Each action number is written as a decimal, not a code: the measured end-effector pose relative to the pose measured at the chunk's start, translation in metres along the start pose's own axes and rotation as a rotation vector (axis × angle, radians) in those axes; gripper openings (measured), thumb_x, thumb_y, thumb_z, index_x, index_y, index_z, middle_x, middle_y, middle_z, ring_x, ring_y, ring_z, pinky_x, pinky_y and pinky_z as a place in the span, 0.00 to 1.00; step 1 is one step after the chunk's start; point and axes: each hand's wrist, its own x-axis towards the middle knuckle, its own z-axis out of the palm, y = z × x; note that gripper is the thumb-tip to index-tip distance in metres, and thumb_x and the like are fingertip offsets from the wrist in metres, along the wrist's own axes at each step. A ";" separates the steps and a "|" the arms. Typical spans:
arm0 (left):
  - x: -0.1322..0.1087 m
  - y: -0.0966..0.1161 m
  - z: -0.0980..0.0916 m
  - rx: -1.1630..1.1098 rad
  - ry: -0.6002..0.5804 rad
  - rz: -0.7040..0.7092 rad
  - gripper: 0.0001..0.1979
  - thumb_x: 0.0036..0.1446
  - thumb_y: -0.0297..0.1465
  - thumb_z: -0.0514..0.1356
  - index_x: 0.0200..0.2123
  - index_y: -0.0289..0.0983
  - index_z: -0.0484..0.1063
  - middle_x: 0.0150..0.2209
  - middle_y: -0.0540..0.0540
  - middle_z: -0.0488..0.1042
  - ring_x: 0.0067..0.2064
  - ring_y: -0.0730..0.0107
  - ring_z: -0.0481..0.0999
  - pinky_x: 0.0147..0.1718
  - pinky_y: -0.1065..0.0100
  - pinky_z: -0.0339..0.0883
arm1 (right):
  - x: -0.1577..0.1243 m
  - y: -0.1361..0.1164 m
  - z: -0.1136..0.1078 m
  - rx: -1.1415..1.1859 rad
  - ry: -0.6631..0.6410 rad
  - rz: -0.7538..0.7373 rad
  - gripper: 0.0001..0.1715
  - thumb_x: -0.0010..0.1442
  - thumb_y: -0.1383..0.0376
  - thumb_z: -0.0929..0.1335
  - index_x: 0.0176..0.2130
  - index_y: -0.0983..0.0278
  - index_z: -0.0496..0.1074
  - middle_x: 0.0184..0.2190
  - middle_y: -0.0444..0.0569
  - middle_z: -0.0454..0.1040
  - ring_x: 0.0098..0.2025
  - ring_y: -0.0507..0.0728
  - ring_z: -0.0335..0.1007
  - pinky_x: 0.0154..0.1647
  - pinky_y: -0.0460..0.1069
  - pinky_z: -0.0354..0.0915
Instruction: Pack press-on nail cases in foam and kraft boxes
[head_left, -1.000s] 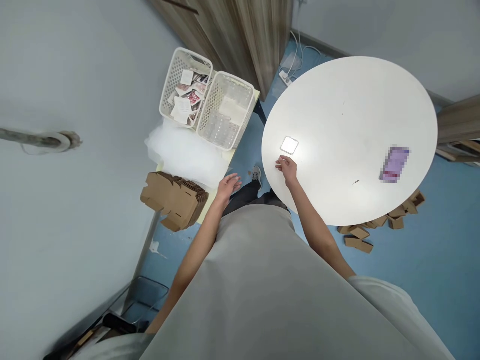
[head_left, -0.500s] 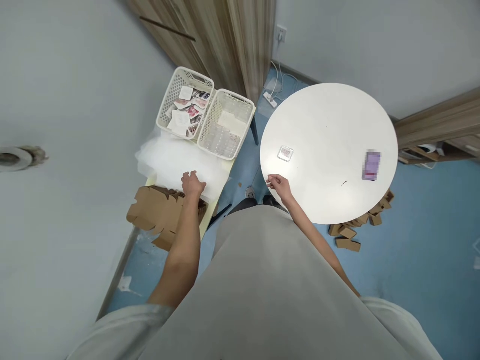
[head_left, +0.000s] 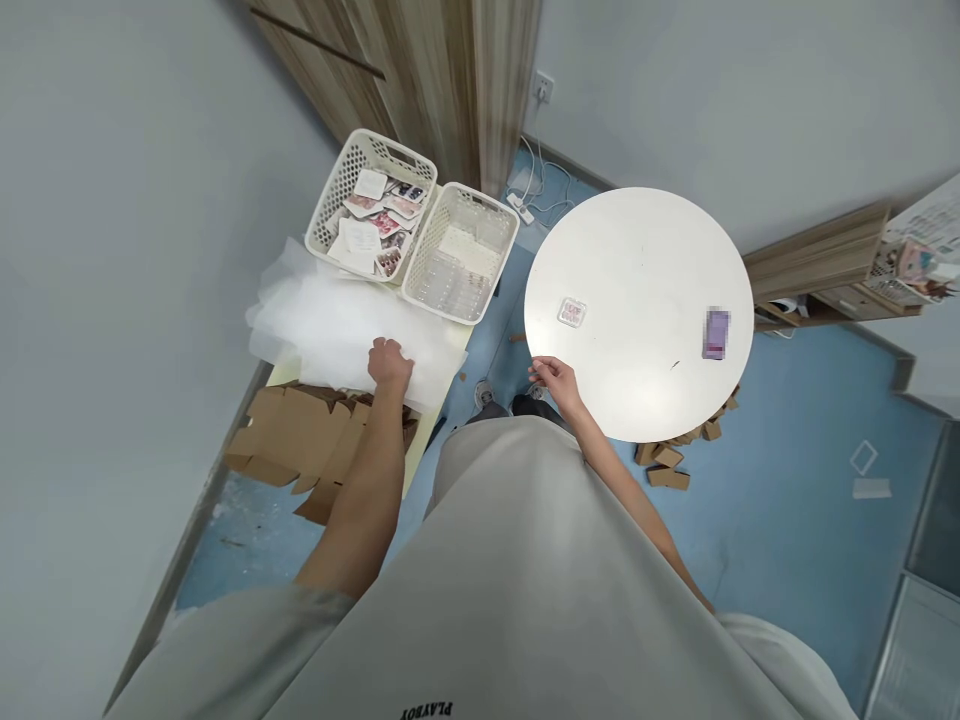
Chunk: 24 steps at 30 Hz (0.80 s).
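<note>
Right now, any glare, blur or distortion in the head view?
Head view: glare on the round table, strongest in its lower part; purple item masked by coarse pixel blocks; white sheets pale, layers hard to separate; left hand and right hand fairly sharp.

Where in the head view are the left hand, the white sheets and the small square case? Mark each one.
Left hand (head_left: 390, 364): head view, back of the hand.
White sheets (head_left: 337, 322): head view, upper surface.
Small square case (head_left: 572, 312): head view, middle of its top.

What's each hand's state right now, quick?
Left hand: on the white packing sheets; grip cannot be told.
Right hand: loosely curled, nothing visible in it, by the round white table.
</note>
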 end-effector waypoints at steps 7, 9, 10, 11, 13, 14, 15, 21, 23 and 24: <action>0.012 -0.005 -0.019 0.079 0.001 -0.002 0.06 0.57 0.31 0.70 0.39 0.37 0.80 0.67 0.30 0.73 0.64 0.34 0.76 0.70 0.42 0.68 | -0.004 -0.005 0.016 -0.042 -0.020 -0.013 0.36 0.54 0.35 0.78 0.46 0.60 0.81 0.40 0.51 0.85 0.38 0.58 0.81 0.45 0.54 0.76; 0.010 -0.005 -0.024 0.081 -0.018 0.017 0.04 0.59 0.30 0.68 0.35 0.36 0.78 0.67 0.29 0.72 0.65 0.33 0.76 0.70 0.42 0.66 | -0.005 -0.006 0.020 -0.042 -0.028 -0.016 0.36 0.54 0.35 0.78 0.46 0.60 0.81 0.40 0.50 0.85 0.38 0.57 0.81 0.45 0.54 0.75; 0.009 -0.005 -0.026 0.075 -0.024 0.029 0.04 0.60 0.30 0.68 0.34 0.36 0.77 0.68 0.28 0.71 0.65 0.32 0.76 0.70 0.42 0.66 | -0.005 -0.006 0.022 -0.039 -0.032 -0.015 0.36 0.54 0.35 0.79 0.45 0.60 0.81 0.39 0.50 0.85 0.38 0.57 0.81 0.45 0.54 0.75; 0.007 -0.004 -0.027 0.064 -0.027 0.038 0.04 0.60 0.30 0.67 0.33 0.36 0.77 0.68 0.28 0.71 0.64 0.32 0.76 0.70 0.41 0.65 | -0.005 -0.006 0.024 -0.035 -0.035 -0.015 0.35 0.54 0.36 0.79 0.45 0.60 0.81 0.39 0.50 0.85 0.37 0.57 0.81 0.45 0.53 0.75; 0.004 -0.003 -0.027 0.046 -0.026 0.048 0.03 0.61 0.30 0.66 0.35 0.36 0.77 0.68 0.27 0.72 0.63 0.31 0.76 0.69 0.38 0.66 | -0.006 -0.005 0.027 -0.023 -0.037 -0.012 0.35 0.53 0.37 0.79 0.45 0.61 0.81 0.38 0.50 0.85 0.37 0.57 0.81 0.45 0.53 0.75; 0.002 -0.002 -0.027 0.049 -0.026 0.047 0.03 0.62 0.30 0.65 0.36 0.36 0.78 0.67 0.26 0.71 0.62 0.31 0.77 0.68 0.38 0.67 | -0.007 -0.005 0.028 -0.018 -0.036 -0.011 0.35 0.53 0.37 0.80 0.44 0.61 0.81 0.38 0.50 0.85 0.37 0.56 0.81 0.44 0.53 0.75; 0.001 0.000 -0.027 0.062 -0.026 0.044 0.03 0.62 0.29 0.64 0.37 0.36 0.78 0.68 0.26 0.71 0.62 0.31 0.77 0.66 0.37 0.68 | -0.008 -0.004 0.029 -0.014 -0.034 -0.009 0.34 0.53 0.37 0.80 0.44 0.61 0.81 0.38 0.49 0.85 0.37 0.56 0.81 0.44 0.53 0.75; 0.000 0.008 -0.028 0.142 -0.037 0.017 0.07 0.66 0.27 0.59 0.40 0.34 0.79 0.65 0.22 0.72 0.60 0.30 0.79 0.63 0.37 0.71 | -0.018 0.005 0.031 -0.003 -0.014 0.009 0.34 0.54 0.37 0.80 0.44 0.60 0.81 0.37 0.49 0.85 0.36 0.56 0.81 0.44 0.53 0.75; -0.004 0.008 -0.033 0.117 -0.014 0.026 0.08 0.67 0.28 0.59 0.40 0.34 0.79 0.61 0.23 0.75 0.60 0.32 0.79 0.64 0.38 0.70 | -0.022 0.009 0.030 0.002 -0.007 0.010 0.35 0.53 0.36 0.80 0.44 0.60 0.81 0.37 0.48 0.85 0.36 0.56 0.80 0.44 0.53 0.75; -0.007 0.008 -0.037 0.099 0.014 0.043 0.09 0.68 0.28 0.58 0.41 0.34 0.79 0.60 0.24 0.76 0.60 0.33 0.79 0.65 0.38 0.69 | -0.024 0.011 0.030 0.004 -0.003 0.012 0.35 0.52 0.36 0.80 0.44 0.60 0.81 0.36 0.48 0.85 0.36 0.56 0.80 0.43 0.53 0.75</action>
